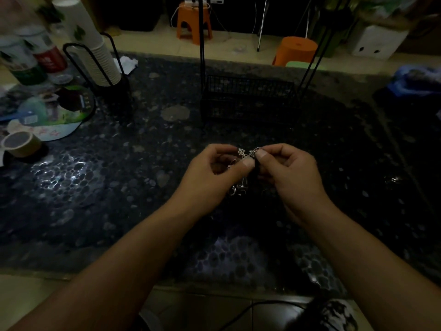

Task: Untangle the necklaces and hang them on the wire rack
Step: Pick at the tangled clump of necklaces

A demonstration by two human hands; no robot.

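Pinching the tangled silver necklaces [241, 173] between them, left hand [214, 173] and right hand [290, 174] hover mid-table, wire rack [248, 96] straight beyond toward the far edge.

Honestly can't read any text here, the red label on the bottle [49, 59] far up-left of the pinching hands is just a blur.
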